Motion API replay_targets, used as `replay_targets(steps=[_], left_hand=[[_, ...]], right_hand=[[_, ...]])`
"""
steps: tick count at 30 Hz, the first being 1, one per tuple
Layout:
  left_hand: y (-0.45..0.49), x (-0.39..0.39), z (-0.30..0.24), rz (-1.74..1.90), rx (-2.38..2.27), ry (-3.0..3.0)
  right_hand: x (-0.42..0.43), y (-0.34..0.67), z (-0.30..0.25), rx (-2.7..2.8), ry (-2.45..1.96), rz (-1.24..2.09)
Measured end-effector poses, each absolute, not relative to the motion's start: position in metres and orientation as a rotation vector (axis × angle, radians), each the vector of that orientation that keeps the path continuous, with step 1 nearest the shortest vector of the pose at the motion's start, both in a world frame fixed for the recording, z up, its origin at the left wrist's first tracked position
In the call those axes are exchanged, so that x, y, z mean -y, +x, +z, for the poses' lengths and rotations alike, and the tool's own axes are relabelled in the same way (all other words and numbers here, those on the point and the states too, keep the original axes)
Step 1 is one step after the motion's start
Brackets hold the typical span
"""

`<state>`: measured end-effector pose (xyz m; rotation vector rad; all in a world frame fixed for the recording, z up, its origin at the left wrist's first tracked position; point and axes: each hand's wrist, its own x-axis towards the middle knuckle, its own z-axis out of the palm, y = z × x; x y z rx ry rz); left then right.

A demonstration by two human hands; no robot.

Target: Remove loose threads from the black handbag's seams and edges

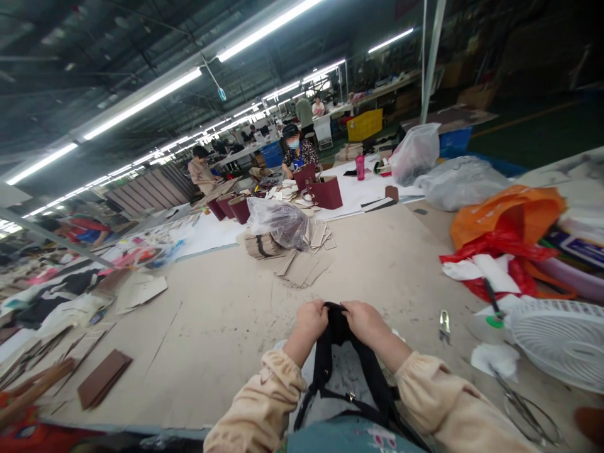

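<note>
Black strap (pixel 324 363) points lengthwise forward; left hand (pixel 311 321), right hand (pixel 365 322) pinch far end, fingers closed; plastic bag (pixel 261 214) holds dark contents (pixel 293 229)

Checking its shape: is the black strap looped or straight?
Looped: the black strap bends between left hand and right hand, its sides spreading apart below.

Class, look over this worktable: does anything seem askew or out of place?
Yes. Beyond the left hand and right hand, flat beige pieces lie fanned at uneven angles, looking askew near the neater stack with a dark band.
</note>
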<state>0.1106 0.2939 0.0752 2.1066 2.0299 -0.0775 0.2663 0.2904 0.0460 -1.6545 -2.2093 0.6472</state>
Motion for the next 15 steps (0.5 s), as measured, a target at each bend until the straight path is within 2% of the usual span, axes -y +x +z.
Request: replay_targets(steps=[15], left_hand=[[0.1112,-0.2914,0.0705,0.043,-2.032,2.104]], right_hand=[[-0.2971,0.2718,0.0464,2.235,-1.553,0.661]])
